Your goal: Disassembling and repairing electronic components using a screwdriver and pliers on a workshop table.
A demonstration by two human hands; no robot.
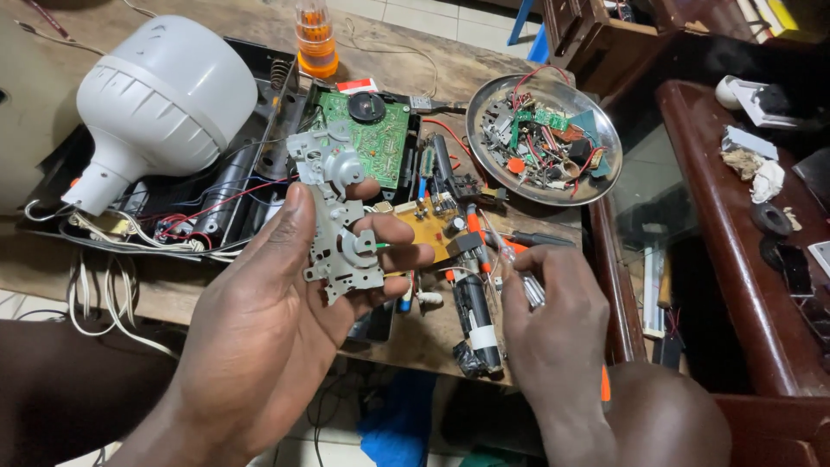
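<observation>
Left hand (285, 285) clamps a grey metal mechanism plate (337, 216) upright, while right hand (553, 311), just beside it, pinches a thin metal tool (532, 290)

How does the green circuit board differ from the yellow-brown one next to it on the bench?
The green circuit board looks larger and lies farther back, inside the open black casing; the yellow-brown board is smaller and sits nearer the hands. The green board carries a round black part on top; the yellow-brown board is crowded by small parts and wires at its edge. Neither hand touches either: the left hand holds a grey metal plate. Both boards lie roughly flat.
</observation>
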